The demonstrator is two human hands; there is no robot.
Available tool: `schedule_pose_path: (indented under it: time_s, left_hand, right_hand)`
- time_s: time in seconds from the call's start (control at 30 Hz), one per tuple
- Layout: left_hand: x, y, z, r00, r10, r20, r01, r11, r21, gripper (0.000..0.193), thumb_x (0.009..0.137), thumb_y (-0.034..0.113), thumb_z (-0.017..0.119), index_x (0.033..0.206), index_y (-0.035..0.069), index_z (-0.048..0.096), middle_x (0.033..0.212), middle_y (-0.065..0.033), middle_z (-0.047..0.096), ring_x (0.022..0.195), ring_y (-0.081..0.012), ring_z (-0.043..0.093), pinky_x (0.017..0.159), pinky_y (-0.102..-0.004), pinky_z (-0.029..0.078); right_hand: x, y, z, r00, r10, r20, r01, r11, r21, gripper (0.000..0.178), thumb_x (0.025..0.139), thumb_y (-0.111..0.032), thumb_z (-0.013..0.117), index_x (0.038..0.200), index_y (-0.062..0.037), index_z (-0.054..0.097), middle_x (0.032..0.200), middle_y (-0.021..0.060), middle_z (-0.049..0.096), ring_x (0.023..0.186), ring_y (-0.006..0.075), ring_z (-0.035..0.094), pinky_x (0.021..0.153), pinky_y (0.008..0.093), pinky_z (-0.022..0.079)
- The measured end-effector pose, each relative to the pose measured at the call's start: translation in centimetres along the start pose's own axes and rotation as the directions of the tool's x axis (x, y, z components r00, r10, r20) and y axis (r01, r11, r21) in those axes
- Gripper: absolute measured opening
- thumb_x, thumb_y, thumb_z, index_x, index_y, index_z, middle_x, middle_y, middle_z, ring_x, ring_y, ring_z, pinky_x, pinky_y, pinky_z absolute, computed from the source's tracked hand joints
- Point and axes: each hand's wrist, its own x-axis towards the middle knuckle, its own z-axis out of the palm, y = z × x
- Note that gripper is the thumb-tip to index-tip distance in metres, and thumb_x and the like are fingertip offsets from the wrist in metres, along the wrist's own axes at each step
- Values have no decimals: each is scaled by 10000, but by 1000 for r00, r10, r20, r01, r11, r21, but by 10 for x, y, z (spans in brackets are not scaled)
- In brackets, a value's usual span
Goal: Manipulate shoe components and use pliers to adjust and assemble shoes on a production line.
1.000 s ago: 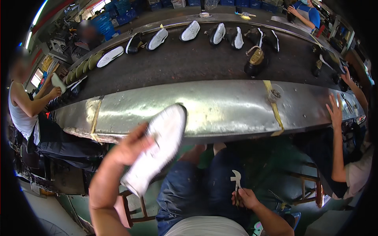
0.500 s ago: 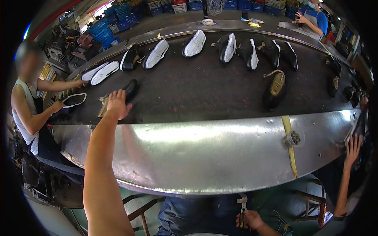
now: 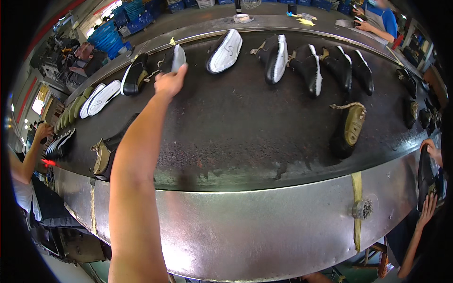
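My left hand (image 3: 170,86) reaches across to a white-soled dark shoe (image 3: 178,57) in the far row. The thumb sticks up beside the sole, and the other fingers, partly hidden, look curled round the shoe's near end. Under my left forearm lies a black shoe upper on a tan last (image 3: 101,159), partly covered by the arm. To the right in that row is a shoe with its white sole (image 3: 225,53) showing. Only a sliver of skin, apparently my right hand (image 3: 316,278), shows at the lower edge; its fingers are hidden.
Several black shoes line the far side of the dark belt (image 3: 245,127). Another black upper on a tan last (image 3: 353,127) lies nearer, at right. A clear cup of small metal bits (image 3: 363,208) stands on the metal ledge (image 3: 264,221). Co-workers' hands are at both sides.
My left hand has left the black upper at near left and moved farther out to the white-soled shoe. My right hand, which held pincers, has nearly dropped from view. The view has shifted.
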Motion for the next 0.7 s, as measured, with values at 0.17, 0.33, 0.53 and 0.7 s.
schedule_pose_path:
  time_s: [0.17,0.33,0.53,0.7]
  left_hand:
    - [7,95,38,989,-120,85,127,989,-76,1048,783,882,460,1403,43,565,1601,-291,115,1447,-443,219,1138,-526,319]
    - [-8,105,63,986,-155,-63,136,961,-240,772,927,621,538,1285,-57,625,1575,-302,225,1389,-404,360,1124,-430,374]
    - [-98,21,-6,998,47,33,-41,985,-168,730,908,552,627,1160,-133,653,1501,-335,330,1349,-389,453,1103,-410,419]
    - [-253,-27,-85,957,283,57,-274,952,-134,641,902,556,630,1009,-69,717,1368,-374,475,1114,-450,622,1004,-434,491]
  right_hand:
    - [4,-31,-2,995,30,-90,-38,996,-86,501,1033,-481,441,1207,-29,567,893,147,701,694,234,685,451,270,436]
    - [11,-50,20,994,54,-99,-73,978,-198,513,1032,-493,443,1158,-20,594,858,129,700,653,214,672,438,270,436]
    - [-17,-34,36,983,-14,-184,-32,969,-245,535,1032,-508,446,1099,-9,627,816,106,699,603,189,655,424,270,437]
    - [-26,7,39,952,-228,-205,221,974,-54,615,982,-595,469,1076,-14,648,833,116,722,618,205,692,407,262,453]
